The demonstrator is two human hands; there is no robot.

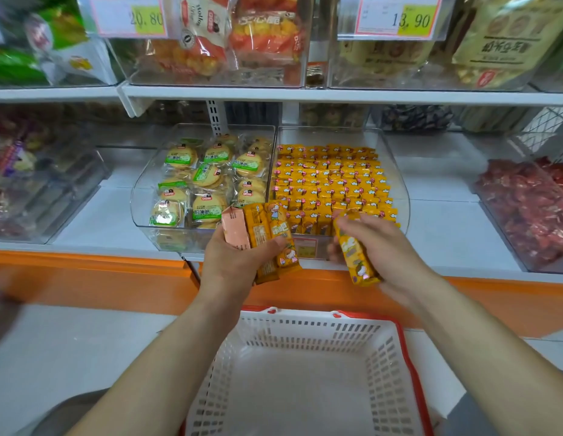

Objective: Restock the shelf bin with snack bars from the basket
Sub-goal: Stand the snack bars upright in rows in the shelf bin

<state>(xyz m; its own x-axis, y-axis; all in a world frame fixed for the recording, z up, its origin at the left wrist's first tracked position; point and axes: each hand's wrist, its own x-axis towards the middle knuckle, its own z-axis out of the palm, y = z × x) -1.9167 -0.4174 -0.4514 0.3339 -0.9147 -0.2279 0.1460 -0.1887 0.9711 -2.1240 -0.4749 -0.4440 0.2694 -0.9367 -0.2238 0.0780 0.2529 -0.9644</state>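
Note:
My left hand [236,262] grips a small bunch of snack bars [267,234], two yellow-orange ones and a pink one, just in front of the shelf. My right hand [380,247] holds a single yellow snack bar [355,253] below the front lip of the clear shelf bin [399,196]. That bin is packed with rows of yellow snack bars [330,180]. A white basket with a red rim [305,372] stands below my arms; no bars show inside it.
Left of the yellow bars, a clear bin holds round biscuits in green-labelled wrappers [207,180]. A bin of red-wrapped snacks [531,209] sits at the right. The shelf above [305,96] carries bagged snacks and price tags. An orange ledge [116,278] runs under the shelf.

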